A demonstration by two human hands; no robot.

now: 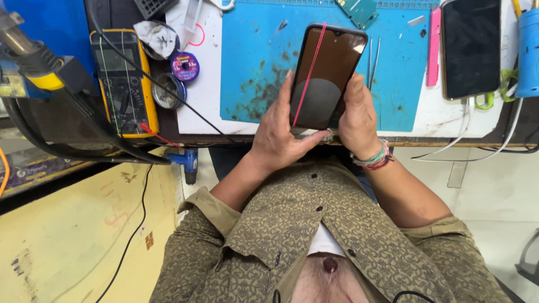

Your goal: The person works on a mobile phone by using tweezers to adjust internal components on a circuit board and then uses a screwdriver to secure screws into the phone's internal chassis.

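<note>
Both hands hold a smartphone (327, 76) upright above the near edge of the tabletop (208, 106), over a blue work mat (264, 67). The left hand (279, 132) cups its lower left edge, fingers curled up the side and the thumb crossing beneath; the right hand (356, 115) clasps the lower right edge, fingers wrapped shut on it. A good hold here, as I judge it, keeps pressure on the frame edges and off the glass — the grip already looks like that. The phone is dark, with a glossy brownish screen, rounded corners, a small notch at the top, and a thin pink-red line (309, 73) running top to bottom, whether a thread or a display fault I cannot tell. A second dark phone (470, 47) lies to the right; a yellow multimeter (124, 81) sits well to the left.
</note>
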